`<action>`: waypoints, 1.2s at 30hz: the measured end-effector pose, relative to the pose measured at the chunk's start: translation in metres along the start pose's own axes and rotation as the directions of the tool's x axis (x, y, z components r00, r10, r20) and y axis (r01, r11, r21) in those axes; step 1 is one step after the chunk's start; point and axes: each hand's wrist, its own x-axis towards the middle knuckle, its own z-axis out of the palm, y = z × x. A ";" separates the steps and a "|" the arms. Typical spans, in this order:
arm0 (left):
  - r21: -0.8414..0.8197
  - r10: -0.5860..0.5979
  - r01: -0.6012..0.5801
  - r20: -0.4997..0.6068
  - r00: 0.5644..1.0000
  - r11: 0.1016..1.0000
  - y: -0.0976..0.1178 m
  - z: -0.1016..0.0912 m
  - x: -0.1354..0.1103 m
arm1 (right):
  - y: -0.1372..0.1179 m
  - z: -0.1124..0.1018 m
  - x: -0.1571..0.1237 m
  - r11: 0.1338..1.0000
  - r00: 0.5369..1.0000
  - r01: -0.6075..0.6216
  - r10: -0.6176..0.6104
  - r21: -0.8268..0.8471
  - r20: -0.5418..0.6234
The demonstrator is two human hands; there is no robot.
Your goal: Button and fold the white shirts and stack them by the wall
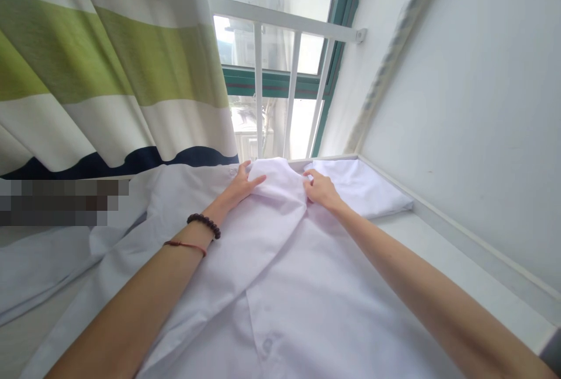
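Observation:
A white button-front garment [333, 285] lies spread over a pale surface, and one button shows near the bottom of the view. A long sleeve-like fold [245, 244] of it runs diagonally up to its far end, between my hands. My left hand [242, 185] grips the left side of that end, its thumb over the cloth; its other fingers are partly hidden. At the right side of the same end, my right hand [322, 189] pinches the cloth edge between thumb and fingers. Dark beads and a thin reddish cord circle my left wrist.
A folded white cloth [359, 183] lies just beyond my right hand, by the wall [486, 110]. White railing bars [289, 96] stand before a green-framed window. At the left hangs a striped curtain [118, 58]. A low white rim [460, 233] borders the surface at right.

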 end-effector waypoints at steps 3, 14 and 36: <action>0.058 0.004 -0.007 0.055 0.998 0.998 0.007 -0.004 -0.006 | -0.021 -0.016 -0.005 0.956 0.977 0.034 0.030 -0.290 0.210; 0.730 -0.406 0.104 0.250 0.879 0.676 0.050 -0.063 -0.082 | -0.068 -0.019 0.002 0.992 0.927 -0.030 0.074 -0.124 0.369; 0.658 -0.596 0.252 0.371 0.712 0.710 0.053 -0.101 -0.125 | -0.005 -0.006 0.015 0.975 0.974 -0.187 0.200 -0.123 0.104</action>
